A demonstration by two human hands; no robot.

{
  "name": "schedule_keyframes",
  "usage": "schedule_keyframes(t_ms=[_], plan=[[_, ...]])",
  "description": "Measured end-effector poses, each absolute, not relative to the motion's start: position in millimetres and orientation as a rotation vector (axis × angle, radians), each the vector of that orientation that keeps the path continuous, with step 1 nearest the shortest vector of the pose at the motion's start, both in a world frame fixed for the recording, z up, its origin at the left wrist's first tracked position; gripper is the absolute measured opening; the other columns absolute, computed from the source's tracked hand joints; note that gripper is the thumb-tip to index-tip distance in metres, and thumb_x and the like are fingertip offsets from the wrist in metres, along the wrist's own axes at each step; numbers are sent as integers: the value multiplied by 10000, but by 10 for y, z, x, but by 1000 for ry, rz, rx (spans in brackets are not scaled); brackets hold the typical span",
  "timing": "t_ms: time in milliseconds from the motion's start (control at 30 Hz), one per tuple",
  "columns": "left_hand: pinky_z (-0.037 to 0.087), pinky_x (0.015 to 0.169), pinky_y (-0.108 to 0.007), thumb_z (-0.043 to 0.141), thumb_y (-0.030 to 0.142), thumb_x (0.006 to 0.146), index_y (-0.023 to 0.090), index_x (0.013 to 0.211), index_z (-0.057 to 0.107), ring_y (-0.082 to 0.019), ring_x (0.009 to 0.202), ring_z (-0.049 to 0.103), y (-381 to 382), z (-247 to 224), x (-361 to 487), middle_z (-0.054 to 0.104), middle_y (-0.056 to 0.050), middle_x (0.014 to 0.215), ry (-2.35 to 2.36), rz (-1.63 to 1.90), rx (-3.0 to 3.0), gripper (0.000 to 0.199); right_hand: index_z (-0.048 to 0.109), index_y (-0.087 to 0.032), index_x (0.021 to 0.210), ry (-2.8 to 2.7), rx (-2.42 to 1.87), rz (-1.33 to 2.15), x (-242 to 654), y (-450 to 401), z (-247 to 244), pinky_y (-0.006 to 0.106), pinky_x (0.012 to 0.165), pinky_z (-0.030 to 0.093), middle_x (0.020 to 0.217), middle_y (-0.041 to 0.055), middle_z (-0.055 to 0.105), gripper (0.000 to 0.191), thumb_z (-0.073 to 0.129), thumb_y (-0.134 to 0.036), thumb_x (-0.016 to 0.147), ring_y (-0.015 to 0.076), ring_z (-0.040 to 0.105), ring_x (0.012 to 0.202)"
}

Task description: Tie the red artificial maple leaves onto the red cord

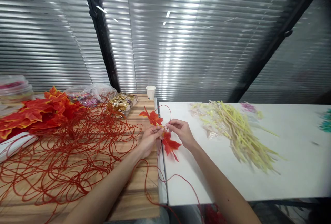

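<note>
Red cord with orange leaves, pinched right over the seam between the two tabletops! The left hand has its fingertips closed tight on the cord, and the right hand pinches it too, thumb against forefinger, the two grips almost touching. One leaf sticks up just behind the hands, another leaf hangs just below them. The cord loops up over the right hand and trails off toward the near edge. Left, a big tangle of red cord sprawls across the wooden tabletop, a leaf pile behind it. A paper cup stands at the back. Right, pale yellow stems lie on the white tabletop.
</note>
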State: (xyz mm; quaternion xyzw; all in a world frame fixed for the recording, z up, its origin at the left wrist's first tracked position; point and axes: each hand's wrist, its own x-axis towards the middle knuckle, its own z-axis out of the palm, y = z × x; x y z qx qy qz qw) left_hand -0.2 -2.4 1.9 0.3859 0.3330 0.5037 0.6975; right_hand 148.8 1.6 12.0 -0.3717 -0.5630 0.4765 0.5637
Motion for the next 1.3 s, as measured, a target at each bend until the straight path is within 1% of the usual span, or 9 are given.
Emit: schedule_keyframes(t_ms=[400,600,833,1300], plan=[[347,563,-202,789,277,555,134,698,657,-59,556,451,-31,22,2,594,9,682,727,1120,884,241,650,-173,682,-1321,-863,1145,1486,2,141,247,599,432,660,-4,602,160,722,-313,655,110,524,602],[329,549,-200,769,273,591,133,702,648,-54,547,437,-47,48,4,586,14,681,705,1115,888,216,648,-173,689,-1343,-877,1136,1488,8,132,262,606,442,665,5,608,194,715,-353,659,122,536,607],[335,562,-202,779,277,574,133,713,660,-59,560,444,-39,32,5,585,12,679,726,1116,891,233,647,-175,700,-1349,-855,1171,1487,2,117,255,624,438,689,5,616,173,710,-333,674,124,551,644],[338,558,-190,790,260,552,129,681,650,-53,555,430,-55,71,11,565,22,654,701,1122,851,231,640,-171,682,-1348,-869,1153,1487,4,126,249,597,425,671,-3,602,175,713,-330,665,115,532,621]])
